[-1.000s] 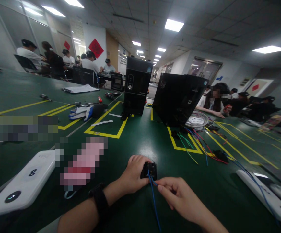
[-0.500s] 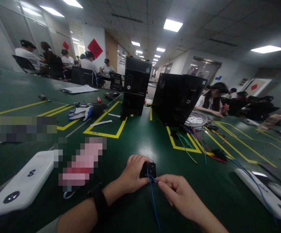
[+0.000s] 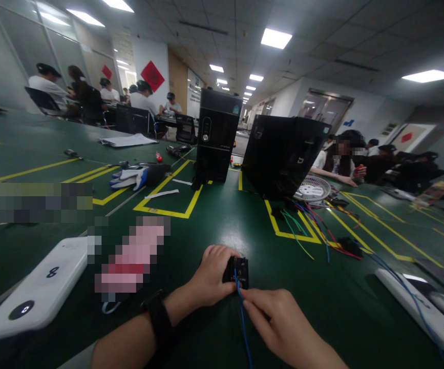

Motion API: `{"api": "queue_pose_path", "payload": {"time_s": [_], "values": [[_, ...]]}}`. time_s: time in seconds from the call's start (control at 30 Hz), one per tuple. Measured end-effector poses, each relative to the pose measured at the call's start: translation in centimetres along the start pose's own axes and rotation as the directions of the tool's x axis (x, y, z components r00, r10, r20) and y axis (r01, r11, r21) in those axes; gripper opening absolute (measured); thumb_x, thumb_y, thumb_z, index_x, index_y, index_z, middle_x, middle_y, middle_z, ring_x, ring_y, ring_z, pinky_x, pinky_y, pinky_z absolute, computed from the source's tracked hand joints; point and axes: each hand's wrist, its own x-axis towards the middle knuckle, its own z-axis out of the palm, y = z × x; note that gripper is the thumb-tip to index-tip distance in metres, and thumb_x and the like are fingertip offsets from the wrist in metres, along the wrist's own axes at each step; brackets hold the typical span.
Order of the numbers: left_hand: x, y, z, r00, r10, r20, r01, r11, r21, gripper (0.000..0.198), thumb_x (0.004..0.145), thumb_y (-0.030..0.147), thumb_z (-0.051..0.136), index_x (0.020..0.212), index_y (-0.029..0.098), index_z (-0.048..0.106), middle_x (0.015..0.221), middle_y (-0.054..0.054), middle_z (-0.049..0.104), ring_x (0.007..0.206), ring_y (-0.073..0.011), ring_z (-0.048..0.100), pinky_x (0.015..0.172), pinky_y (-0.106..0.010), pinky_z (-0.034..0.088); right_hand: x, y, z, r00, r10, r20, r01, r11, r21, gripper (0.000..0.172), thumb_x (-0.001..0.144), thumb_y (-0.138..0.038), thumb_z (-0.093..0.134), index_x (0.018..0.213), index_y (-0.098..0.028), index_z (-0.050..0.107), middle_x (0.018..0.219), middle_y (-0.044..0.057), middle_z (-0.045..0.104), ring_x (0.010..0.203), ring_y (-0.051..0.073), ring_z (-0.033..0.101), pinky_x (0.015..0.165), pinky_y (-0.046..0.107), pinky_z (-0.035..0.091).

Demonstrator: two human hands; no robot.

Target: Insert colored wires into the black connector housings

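Note:
My left hand (image 3: 213, 274) is wrapped around a small black block-shaped electrical part (image 3: 244, 270), fingers on its far side and thumb near its front edge. Blue wire (image 3: 246, 335) runs from the top of the block down toward the bottom of the view. Just in front of the block, my right hand (image 3: 277, 318) pinches the blue wire between thumb and forefinger. The fine details of the block are too small to make out, and my left fingers cover its left side.
Two black computer cases (image 3: 217, 136) stand at the back. Loose coloured wires (image 3: 296, 225) and a round basket (image 3: 314, 188) lie to the right. White devices (image 3: 39, 287) rest on either side, with a pixelated pink item (image 3: 137, 256) at left. Gloves (image 3: 129, 178) lie farther back. A person sits across at right.
My right hand has moved slightly left and toward me, bringing the pinched blue wire down beside the other strand. My left hand still holds the black block.

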Motion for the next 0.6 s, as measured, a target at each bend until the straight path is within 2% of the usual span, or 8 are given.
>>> {"api": "queue_pose_path", "payload": {"time_s": [0.13, 0.33, 0.47, 0.6], "values": [[0.0, 0.1, -0.1, 1.000, -0.003, 0.011, 0.003, 1.000, 0.009, 0.042, 0.066, 0.022, 0.068, 0.103, 0.024, 0.050, 0.102, -0.002, 0.056, 0.099, -0.0243, 0.050, 0.094, -0.042, 0.031, 0.0, 0.2, -0.3, 1.000, 0.001, 0.013, 0.000, 0.998, -0.060, 0.026, 0.094, -0.022, 0.037, 0.096, -0.020, 0.063, 0.085, 0.005, 0.069, 0.076, 0.016, 0.064, 0.066, 0.024, 0.039], [0.0, 0.3, -0.5, 1.000, -0.003, 0.031, 0.002, 1.000, 0.018, 0.040, 0.071, 0.031, 0.070, 0.105, 0.024, 0.050, 0.104, -0.003, 0.056, 0.099, -0.0246, 0.050, 0.092, -0.041, 0.032, -0.1, 1.2, -2.2, 0.998, 0.066, -0.007, -0.067, 0.995, -0.068, 0.028, 0.094, -0.025, 0.040, 0.107, -0.027, 0.065, 0.089, 0.001, 0.071, 0.077, 0.016, 0.064, 0.067, 0.025, 0.041], [0.0, 0.3, -0.5, 0.999, -0.002, 0.035, 0.002, 1.000, 0.018, 0.042, 0.069, 0.027, 0.071, 0.105, 0.024, 0.050, 0.104, -0.003, 0.056, 0.100, -0.0247, 0.050, 0.093, -0.041, 0.032, 0.0, 1.9, -3.2, 0.996, 0.087, 0.023, -0.084, 0.993, -0.079, 0.027, 0.092, -0.024, 0.042, 0.103, -0.028, 0.066, 0.087, -0.001, 0.071, 0.075, 0.015, 0.064, 0.066, 0.024, 0.041], [-0.1, 0.4, -0.5, 1.000, -0.006, 0.026, 0.005, 1.000, 0.017, 0.041, 0.068, 0.026, 0.072, 0.104, 0.023, 0.050, 0.103, -0.003, 0.056, 0.098, -0.0243, 0.050, 0.092, -0.041, 0.032, 0.1, 1.9, -3.3, 0.996, 0.093, 0.014, -0.092, 0.994, -0.051, 0.027, 0.092, -0.023, 0.043, 0.102, -0.027, 0.067, 0.083, -0.001, 0.070, 0.071, 0.014, 0.063, 0.063, 0.023, 0.040]]}}
